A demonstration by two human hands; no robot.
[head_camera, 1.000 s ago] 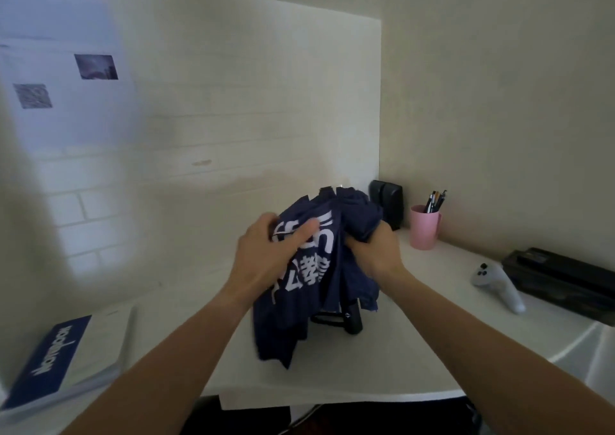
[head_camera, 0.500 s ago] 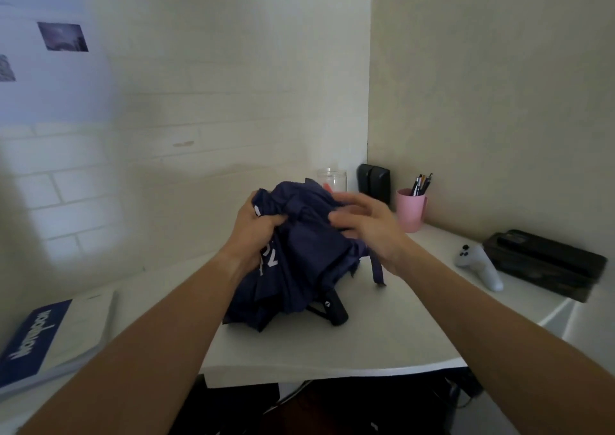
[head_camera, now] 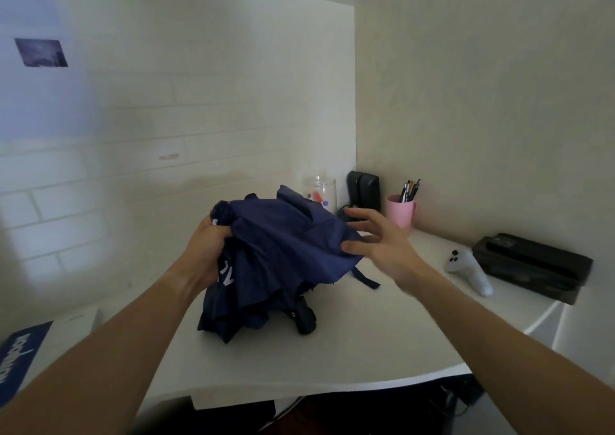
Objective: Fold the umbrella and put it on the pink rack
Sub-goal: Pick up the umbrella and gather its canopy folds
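A navy folding umbrella point(head_camera: 279, 254) with white lettering is collapsed and bunched above the white desk point(head_camera: 349, 344). Its black handle point(head_camera: 304, 318) points toward me and rests on the desk, and its closing strap point(head_camera: 366, 278) trails to the right. My left hand point(head_camera: 206, 251) grips the gathered cloth on the umbrella's left side. My right hand point(head_camera: 379, 241) has its fingers spread, with the thumb pressed on the right edge of the canopy. No pink rack is in view.
At the back of the desk stand a clear jar point(head_camera: 321, 191), a black speaker point(head_camera: 362, 189) and a pink pen cup point(head_camera: 401, 209). A white controller point(head_camera: 469, 269) and a black box point(head_camera: 532, 266) lie at the right. A blue-and-white booklet point(head_camera: 23, 354) lies at the left.
The bundled umbrella has turned and tilted so its lettering faces left and down. My right hand has let go of the cloth and spread its fingers at the canopy's right edge.
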